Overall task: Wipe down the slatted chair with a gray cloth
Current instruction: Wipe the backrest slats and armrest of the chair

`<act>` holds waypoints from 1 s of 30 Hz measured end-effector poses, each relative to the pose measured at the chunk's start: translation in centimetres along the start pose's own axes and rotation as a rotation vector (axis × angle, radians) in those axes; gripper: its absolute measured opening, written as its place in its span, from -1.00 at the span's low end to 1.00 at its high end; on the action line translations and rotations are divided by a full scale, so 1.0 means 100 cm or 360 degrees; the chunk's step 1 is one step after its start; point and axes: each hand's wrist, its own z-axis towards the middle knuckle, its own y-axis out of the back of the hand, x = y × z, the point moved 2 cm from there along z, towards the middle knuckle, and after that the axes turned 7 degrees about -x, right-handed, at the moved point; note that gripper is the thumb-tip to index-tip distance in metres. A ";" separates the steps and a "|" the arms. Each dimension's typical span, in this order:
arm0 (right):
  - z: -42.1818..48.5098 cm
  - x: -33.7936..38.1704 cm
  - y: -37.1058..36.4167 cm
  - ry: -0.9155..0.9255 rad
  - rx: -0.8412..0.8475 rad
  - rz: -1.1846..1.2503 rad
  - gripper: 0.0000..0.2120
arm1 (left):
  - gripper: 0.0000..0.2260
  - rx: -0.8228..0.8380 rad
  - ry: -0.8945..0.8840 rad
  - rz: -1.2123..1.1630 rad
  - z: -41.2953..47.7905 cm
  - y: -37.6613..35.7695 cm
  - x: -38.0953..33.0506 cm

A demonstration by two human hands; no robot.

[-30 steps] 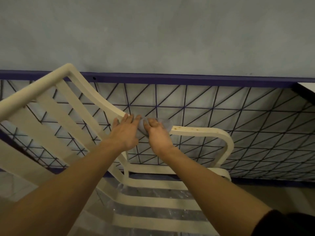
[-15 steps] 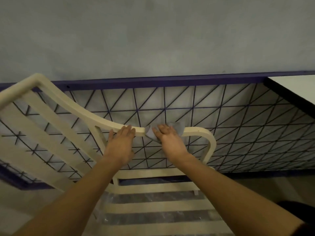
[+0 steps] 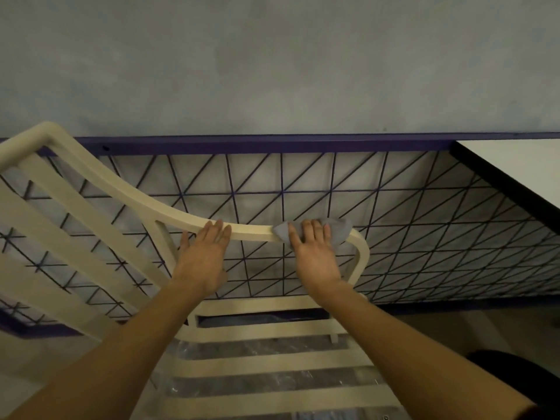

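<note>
A cream slatted plastic chair fills the lower left, its backrest at the left and its seat slats at the bottom. Its armrest runs across the middle of the view. My left hand rests flat on the armrest with straight fingers over its top. My right hand presses the gray cloth onto the armrest near its curved front end, fingers straight on top of the cloth. Part of the cloth is hidden under that hand.
Behind the chair stands a purple metal railing with a diagonal wire grid, and a gray wall rises above it. A white tabletop with a dark edge juts in at the right. A dark rounded object sits at the lower right.
My right hand has slid the cloth along the armrest to the right, toward its curved front end. The gap between my hands has widened. The view has shifted.
</note>
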 end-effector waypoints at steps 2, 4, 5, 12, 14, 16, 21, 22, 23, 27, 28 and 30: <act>0.003 0.014 -0.005 -0.0005 -0.0026 -0.0027 -0.35 | -0.23 0.0017 -0.0008 -0.0015 0.000 0.002 0.000; 0.006 0.030 -0.009 -0.0005 -0.0009 -0.0054 -0.36 | -0.22 0.0024 -0.0019 -0.0032 0.000 0.001 0.000; 0.008 0.039 -0.012 -0.0004 0.0012 -0.0061 -0.36 | -0.22 0.0020 -0.0019 -0.0047 0.000 0.001 0.000; 0.034 0.105 -0.023 0.0107 0.0061 -0.0036 -0.30 | -0.29 -0.0068 -0.0028 -0.0251 0.002 0.007 0.005; 0.034 0.100 -0.023 0.0191 0.0025 -0.0032 -0.30 | -0.29 -0.0061 -0.0023 -0.0279 0.001 0.006 0.006; 0.029 0.082 -0.022 0.0340 0.0011 -0.0043 -0.29 | -0.27 -0.0044 -0.0022 -0.0255 0.001 0.004 0.006; 0.014 0.035 -0.014 0.0397 -0.0052 -0.0058 -0.22 | -0.25 0.0014 -0.0013 -0.0110 0.001 0.005 0.002; 0.011 0.027 -0.015 0.0386 -0.0066 -0.0060 -0.22 | -0.25 0.0017 -0.0009 -0.0095 0.001 0.005 0.003; 0.009 0.018 -0.015 0.0371 -0.0066 -0.0062 -0.23 | -0.25 0.0021 -0.0008 -0.0085 0.001 0.005 0.002; 0.001 -0.020 -0.015 0.0309 -0.0140 -0.0094 -0.32 | -0.25 0.0040 0.0001 -0.0070 0.000 0.006 0.002; 0.001 -0.029 -0.015 0.0293 -0.0169 -0.0088 -0.36 | -0.25 0.0041 0.0002 -0.0072 0.000 0.007 0.002; 0.000 -0.045 -0.013 0.0249 -0.0201 -0.0056 -0.44 | -0.26 0.0030 0.0005 -0.0077 0.001 0.008 0.002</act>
